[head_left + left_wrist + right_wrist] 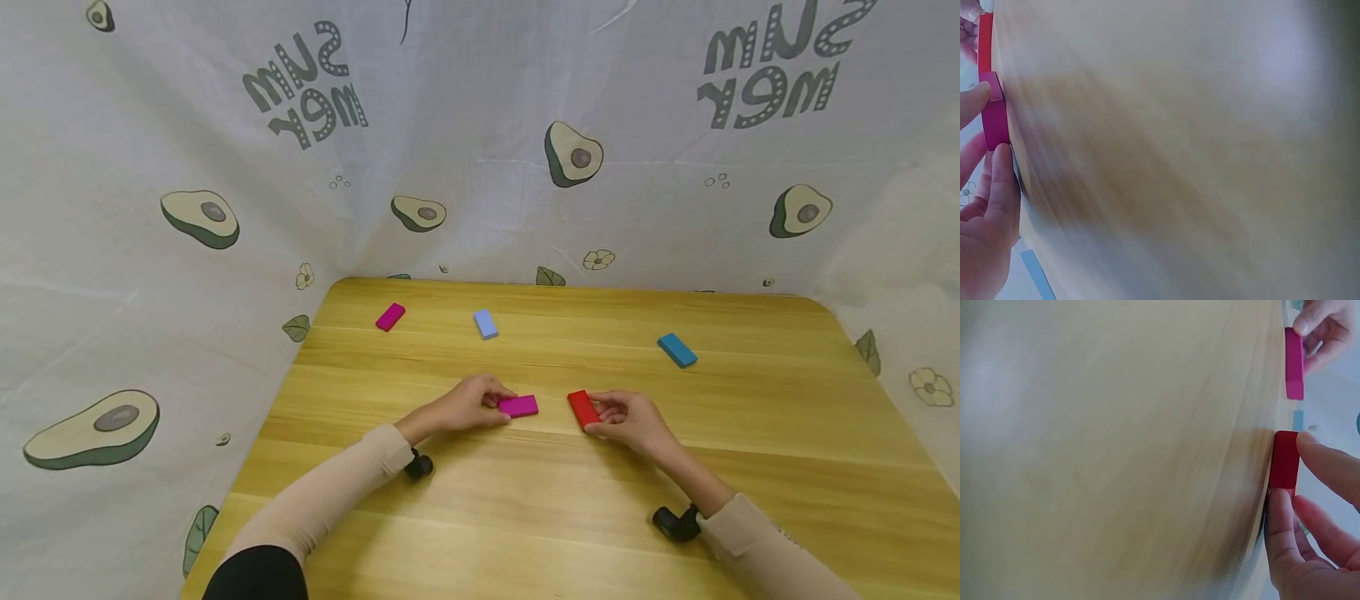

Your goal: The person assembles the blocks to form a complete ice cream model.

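Near the middle of the wooden table, my left hand pinches a magenta block between thumb and fingers. To its right, my right hand holds a red block by its right side, thumb at the near end. A short gap of tabletop separates the two blocks in the head view. The left wrist view shows the magenta block between the left thumb and fingertips. In the right wrist view the thumb and fingers touch the red block, with the magenta block beyond it.
Farther back on the table lie a second magenta block, a light blue block and, to the right, a darker blue block. A white cloth with avocado prints hangs behind the table's back edge.
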A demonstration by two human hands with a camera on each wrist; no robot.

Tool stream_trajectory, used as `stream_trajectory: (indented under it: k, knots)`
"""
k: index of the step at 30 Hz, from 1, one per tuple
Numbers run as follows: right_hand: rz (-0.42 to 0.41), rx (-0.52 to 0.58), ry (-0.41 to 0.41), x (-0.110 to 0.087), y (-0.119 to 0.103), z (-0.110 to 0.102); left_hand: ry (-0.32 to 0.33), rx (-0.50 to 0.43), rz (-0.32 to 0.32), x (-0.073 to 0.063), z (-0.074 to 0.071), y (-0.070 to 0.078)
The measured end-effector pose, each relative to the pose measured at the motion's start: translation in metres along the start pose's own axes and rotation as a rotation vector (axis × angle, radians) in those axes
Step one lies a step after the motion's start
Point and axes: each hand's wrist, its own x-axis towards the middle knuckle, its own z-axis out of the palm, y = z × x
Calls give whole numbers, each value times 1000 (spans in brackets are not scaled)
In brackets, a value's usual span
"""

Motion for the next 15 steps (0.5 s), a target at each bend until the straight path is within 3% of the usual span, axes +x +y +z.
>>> stream_trajectory:
  k: [15]
  knots:
    - [14,-22,-3,0,-1,3,7,3,5,11,-3,1]
